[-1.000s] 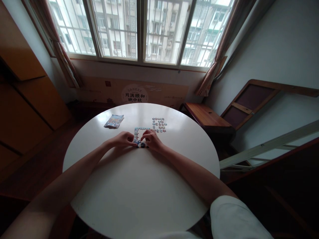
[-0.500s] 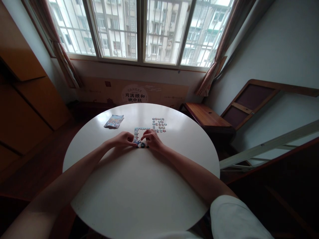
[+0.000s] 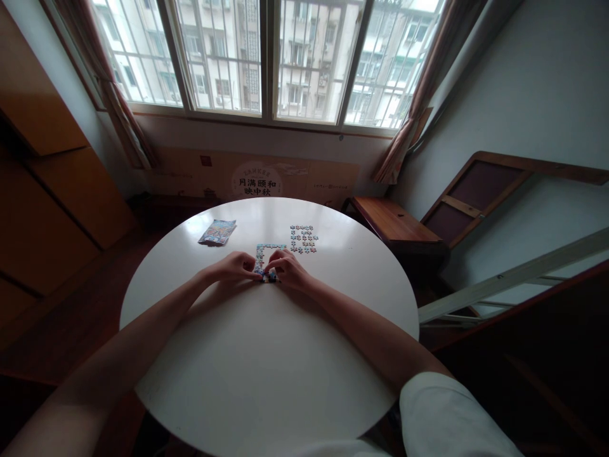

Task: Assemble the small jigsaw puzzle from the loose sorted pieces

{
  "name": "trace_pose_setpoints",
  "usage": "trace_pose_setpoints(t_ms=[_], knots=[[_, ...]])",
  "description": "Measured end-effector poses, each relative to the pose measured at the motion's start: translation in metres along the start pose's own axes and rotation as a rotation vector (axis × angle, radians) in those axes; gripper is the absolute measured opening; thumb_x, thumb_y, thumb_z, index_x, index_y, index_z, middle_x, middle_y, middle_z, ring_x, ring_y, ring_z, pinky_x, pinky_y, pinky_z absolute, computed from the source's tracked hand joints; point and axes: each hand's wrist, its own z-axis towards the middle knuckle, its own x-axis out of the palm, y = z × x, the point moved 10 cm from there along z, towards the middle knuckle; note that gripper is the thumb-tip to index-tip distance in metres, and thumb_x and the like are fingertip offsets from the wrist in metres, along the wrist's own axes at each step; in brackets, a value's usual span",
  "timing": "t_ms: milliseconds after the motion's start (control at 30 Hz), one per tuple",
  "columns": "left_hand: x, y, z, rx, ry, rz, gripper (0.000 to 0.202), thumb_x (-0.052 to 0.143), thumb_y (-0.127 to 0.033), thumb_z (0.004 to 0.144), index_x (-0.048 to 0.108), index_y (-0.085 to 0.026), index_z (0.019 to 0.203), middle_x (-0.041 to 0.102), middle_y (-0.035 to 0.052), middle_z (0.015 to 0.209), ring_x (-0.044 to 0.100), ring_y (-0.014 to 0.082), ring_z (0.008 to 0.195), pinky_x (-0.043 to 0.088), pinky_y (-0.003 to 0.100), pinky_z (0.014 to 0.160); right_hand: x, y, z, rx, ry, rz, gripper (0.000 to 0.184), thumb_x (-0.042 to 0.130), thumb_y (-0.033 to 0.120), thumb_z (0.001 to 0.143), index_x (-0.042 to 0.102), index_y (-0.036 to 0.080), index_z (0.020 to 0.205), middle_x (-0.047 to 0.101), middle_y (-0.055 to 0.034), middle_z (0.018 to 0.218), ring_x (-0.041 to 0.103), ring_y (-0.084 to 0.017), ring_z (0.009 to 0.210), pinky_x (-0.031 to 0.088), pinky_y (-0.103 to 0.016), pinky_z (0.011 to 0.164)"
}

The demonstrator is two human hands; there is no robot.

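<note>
A partly joined jigsaw puzzle [image 3: 259, 256] lies on the white round table [image 3: 266, 362], its top and left borders forming a frame around a bare middle. My left hand [image 3: 238, 265] is closed at its lower left corner, fingers curled and thumb against the edge. Over the lower right part, my right hand [image 3: 287, 266] is bent with its fingertips down on the pieces; whatever they pinch is too small and covered to make out. Loose jigsaw pieces [image 3: 305, 238] are laid out in rows just beyond the right hand.
A colourful printed packet or sheet [image 3: 217, 232] rests on the table at the far left. Beyond the table's right edge stands a wooden bench or low table [image 3: 394, 219]. A barred window [image 3: 228, 57] with curtains fills the back wall.
My right hand has shifted slightly left and its fingertips have come down closer to the puzzle's lower edge. The left hand stays in place.
</note>
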Motion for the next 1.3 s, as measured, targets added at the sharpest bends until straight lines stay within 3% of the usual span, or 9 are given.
trace_pose_setpoints(t_ms=[433,1300], knots=[[-0.002,-0.007,-0.002,-0.016,0.020,0.003,0.050,0.066,-0.059,0.065,0.045,-0.015,0.054,0.035,-0.0050,0.053,0.029,0.0079,0.053,0.018,0.022,0.048,-0.006,0.003,-0.001,0.004,-0.026,0.015,0.039,0.049,-0.008,0.069,0.073,0.023,0.071,0.059,-0.0033,0.089,0.051,-0.017,0.088,0.036,-0.034,0.087],[-0.002,-0.011,-0.003,-0.018,0.027,0.042,0.050,0.066,-0.059,0.066,0.045,-0.015,0.054,0.036,-0.0047,0.053,0.030,0.0082,0.053,0.020,0.021,0.048,-0.008,0.004,-0.001,-0.048,-0.069,0.050,0.040,0.047,-0.009,0.068,0.073,0.021,0.071,0.058,-0.0035,0.088,0.052,-0.016,0.086,0.038,-0.033,0.086]])
